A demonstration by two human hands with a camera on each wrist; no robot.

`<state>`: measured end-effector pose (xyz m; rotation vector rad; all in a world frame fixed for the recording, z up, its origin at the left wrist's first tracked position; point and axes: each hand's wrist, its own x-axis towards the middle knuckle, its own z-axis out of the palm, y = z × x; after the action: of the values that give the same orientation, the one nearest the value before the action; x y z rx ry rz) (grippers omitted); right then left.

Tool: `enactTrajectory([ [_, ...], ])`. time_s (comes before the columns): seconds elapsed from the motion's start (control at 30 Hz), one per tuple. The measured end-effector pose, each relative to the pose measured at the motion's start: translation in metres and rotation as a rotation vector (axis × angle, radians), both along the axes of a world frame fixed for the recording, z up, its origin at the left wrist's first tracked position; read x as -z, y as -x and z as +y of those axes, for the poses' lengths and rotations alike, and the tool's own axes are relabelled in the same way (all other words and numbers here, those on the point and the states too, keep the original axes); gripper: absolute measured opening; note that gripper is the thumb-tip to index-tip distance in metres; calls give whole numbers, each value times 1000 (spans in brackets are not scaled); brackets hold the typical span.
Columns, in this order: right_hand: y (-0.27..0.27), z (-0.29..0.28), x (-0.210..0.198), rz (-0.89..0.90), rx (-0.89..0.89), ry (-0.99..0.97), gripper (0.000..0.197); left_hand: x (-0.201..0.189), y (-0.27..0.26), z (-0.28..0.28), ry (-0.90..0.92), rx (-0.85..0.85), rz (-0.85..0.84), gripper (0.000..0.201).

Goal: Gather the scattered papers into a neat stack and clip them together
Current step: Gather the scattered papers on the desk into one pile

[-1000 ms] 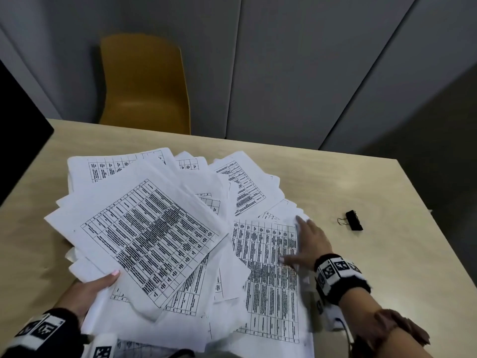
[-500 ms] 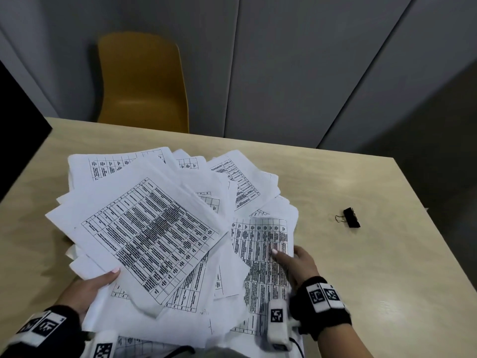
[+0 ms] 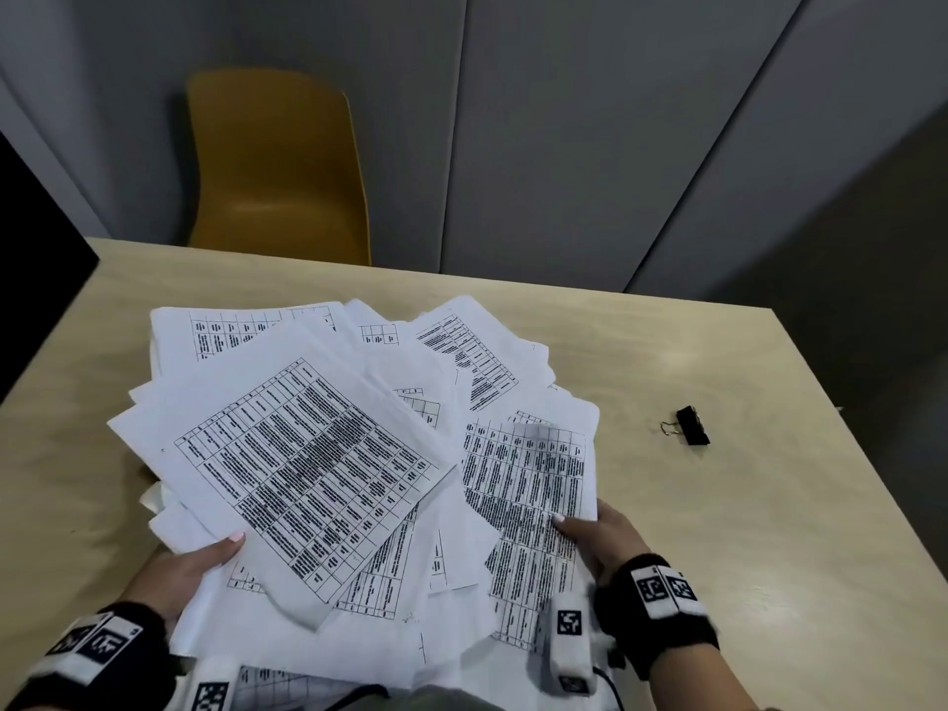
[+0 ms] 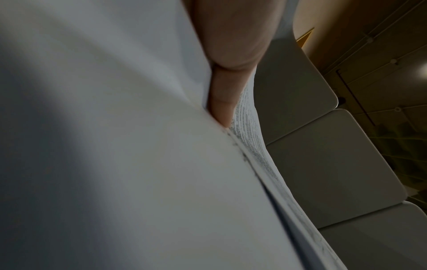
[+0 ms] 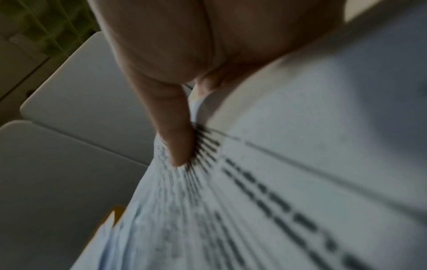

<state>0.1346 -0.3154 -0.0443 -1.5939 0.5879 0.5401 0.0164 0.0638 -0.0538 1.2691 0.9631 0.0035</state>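
Several white papers (image 3: 318,454) printed with tables lie fanned out and overlapping on the wooden table (image 3: 769,556). At the near left, my left hand (image 3: 205,559) holds the pile's edge, thumb on top of the big tilted top sheet. The left wrist view shows that thumb (image 4: 231,76) pressed between sheets. My right hand (image 3: 595,531) grips the right edge of the rightmost sheet (image 3: 528,484), thumb on top and fingers hidden below. Its thumb (image 5: 175,138) lies on the printed lines in the right wrist view. A black binder clip (image 3: 690,425) lies alone on the table, right of the papers.
A mustard-yellow chair (image 3: 277,166) stands behind the table's far edge against grey wall panels. A dark object (image 3: 36,279) cuts in at the left. Bare tabletop lies to the right around the clip, and the right table edge drops to a dark floor.
My right hand slid from lying flat on the right sheet back toward me and now grips that sheet's right edge. The left hand has kept its hold.
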Motion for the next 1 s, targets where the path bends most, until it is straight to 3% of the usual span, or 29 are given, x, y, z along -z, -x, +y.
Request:
enactTrajectory([
  [0.1, 1, -4, 5, -108, 145, 208, 27, 0, -2, -1, -12, -1, 23, 37],
  [0.2, -3, -13, -5, -138, 231, 158, 23, 1, -4, -2, -18, -8, 31, 37],
  [0.3, -3, -17, -10, -4, 97, 12, 25, -1, -5, -3, -49, 3, 36, 36],
  [0.37, -1, -15, -7, 17, -3, 139, 29, -2, -5, -4, -78, 5, 38, 31],
  [0.5, -2, -15, -11, -115, -2, 465, 18, -1, -5, -7, -94, -20, 37, 30],
  [0.77, -15, -30, -55, -360, 60, 729, 26, 3, -6, -5, -79, -23, 49, 34],
  [1.0, -21, -33, -88, -617, 118, 896, 22, 5, -6, -3, -73, -26, 67, 36],
])
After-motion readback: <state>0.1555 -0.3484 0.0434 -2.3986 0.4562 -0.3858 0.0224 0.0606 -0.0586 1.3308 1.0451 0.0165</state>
